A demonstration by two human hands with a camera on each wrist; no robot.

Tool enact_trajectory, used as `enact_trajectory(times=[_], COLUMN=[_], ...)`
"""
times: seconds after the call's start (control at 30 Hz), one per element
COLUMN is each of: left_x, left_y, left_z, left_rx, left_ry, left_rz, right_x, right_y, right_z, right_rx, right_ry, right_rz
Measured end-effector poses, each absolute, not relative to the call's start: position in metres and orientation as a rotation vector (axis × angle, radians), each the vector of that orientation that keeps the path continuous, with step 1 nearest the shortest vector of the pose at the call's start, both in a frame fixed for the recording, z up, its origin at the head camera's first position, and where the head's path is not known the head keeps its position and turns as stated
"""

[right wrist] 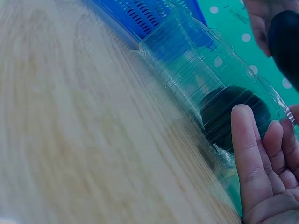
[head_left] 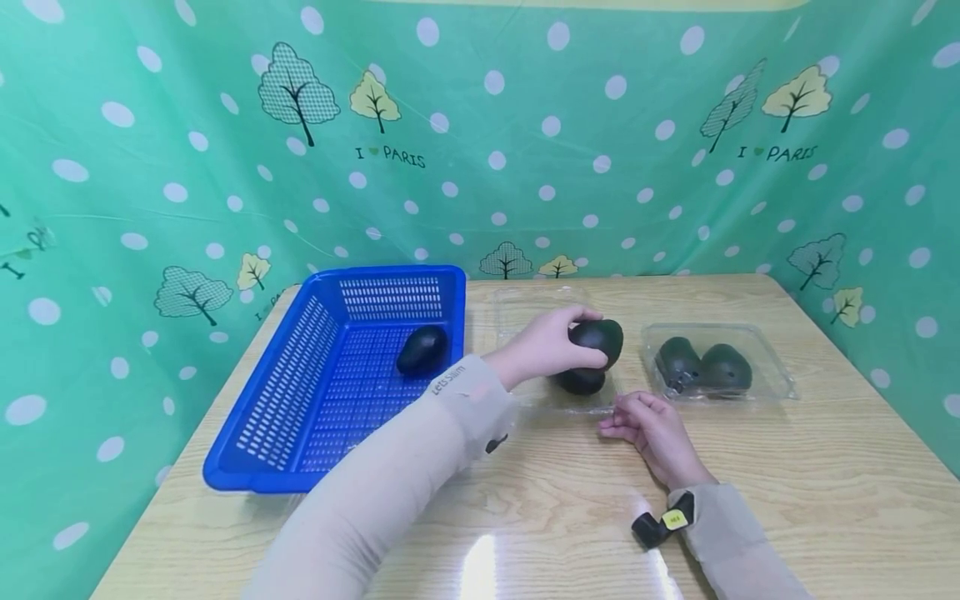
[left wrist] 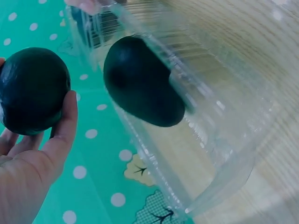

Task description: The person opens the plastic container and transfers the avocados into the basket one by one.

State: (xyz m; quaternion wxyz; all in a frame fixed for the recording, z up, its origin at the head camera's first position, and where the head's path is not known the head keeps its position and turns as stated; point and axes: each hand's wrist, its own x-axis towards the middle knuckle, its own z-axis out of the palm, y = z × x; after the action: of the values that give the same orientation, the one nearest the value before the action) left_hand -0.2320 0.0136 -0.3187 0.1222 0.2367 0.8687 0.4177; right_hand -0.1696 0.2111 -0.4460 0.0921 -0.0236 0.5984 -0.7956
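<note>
My left hand (head_left: 551,343) holds a dark avocado (head_left: 600,337) above a clear plastic container (head_left: 525,304), its fingers and thumb around the fruit. In the left wrist view, that avocado (left wrist: 35,91) is apart from another avocado (left wrist: 140,81) lying inside the container. From the head, the held fruit partly covers the lower avocado (head_left: 581,382). My right hand (head_left: 656,433) pinches the container's front right corner. Seen from the right wrist, one finger (right wrist: 247,149) lies straight along the clear wall (right wrist: 187,70).
At the left stands a blue perforated basket (head_left: 225,446) with one avocado (head_left: 422,350) in it. To the right, a second clear container (head_left: 772,375) holds two avocados (head_left: 726,368). A green patterned curtain (head_left: 480,167) hangs behind the wooden table (head_left: 847,500).
</note>
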Motion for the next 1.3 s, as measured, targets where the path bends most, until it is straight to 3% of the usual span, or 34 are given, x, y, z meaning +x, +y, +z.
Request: enact_trajectory(times=[1.3], left_x=[-0.23], left_y=[-0.058], left_z=[-0.271], left_rx=[0.537], left_ry=[2.624], left_rz=[1.448], right_x=[-0.168], right_y=[0.209], right_z=[-0.45], right_rx=[-0.08], right_ry=[1.777], right_rz=[-2.385])
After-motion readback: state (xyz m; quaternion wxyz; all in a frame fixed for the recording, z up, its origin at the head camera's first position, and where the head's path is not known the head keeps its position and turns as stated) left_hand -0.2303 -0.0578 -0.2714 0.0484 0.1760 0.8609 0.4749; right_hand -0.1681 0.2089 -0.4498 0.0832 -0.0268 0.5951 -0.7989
